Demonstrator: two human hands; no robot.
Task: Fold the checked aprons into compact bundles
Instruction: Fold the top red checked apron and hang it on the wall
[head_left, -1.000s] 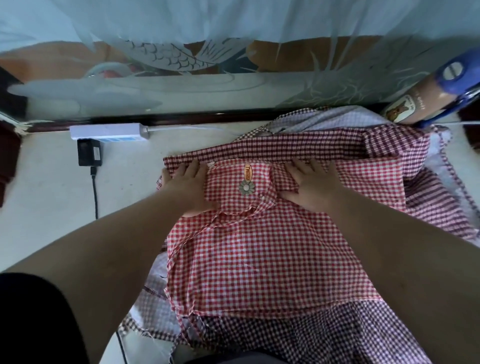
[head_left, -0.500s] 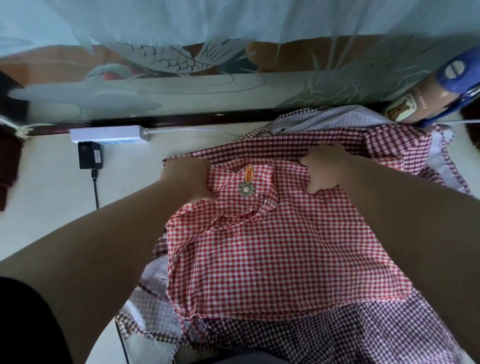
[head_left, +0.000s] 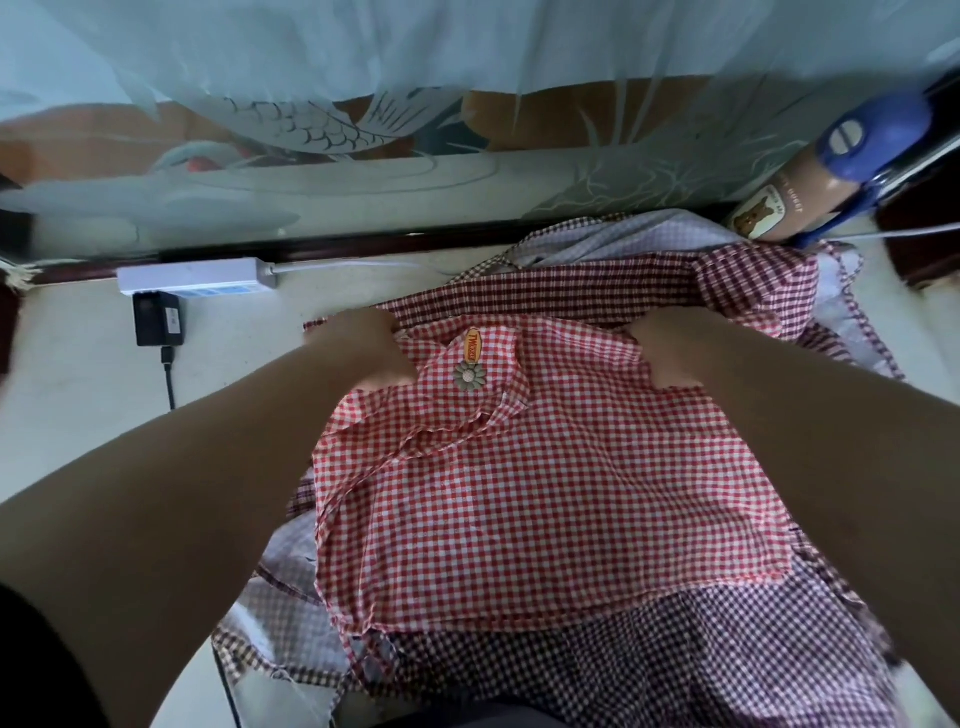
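Observation:
A red-and-white checked apron (head_left: 545, 499) lies on top of a pile in front of me, with an orange label and a flower button near its far edge. Under it lies a darker maroon checked apron (head_left: 639, 670), and its far band shows beyond my hands. My left hand (head_left: 363, 353) grips the red apron's far left corner with curled fingers. My right hand (head_left: 670, 353) grips the far right part of the same edge. The fingertips of both hands are tucked under the cloth.
A white power strip (head_left: 195, 276) and a black plug adapter (head_left: 157, 318) lie at the back left on the pale surface (head_left: 83, 415). A brown bottle with a blue cap (head_left: 826, 171) leans at the back right. A painted glass panel (head_left: 363, 171) closes the far side.
A second ago both hands lay flat on the red apron near its far edge. They have since curled and taken hold of that edge, bunching the cloth a little.

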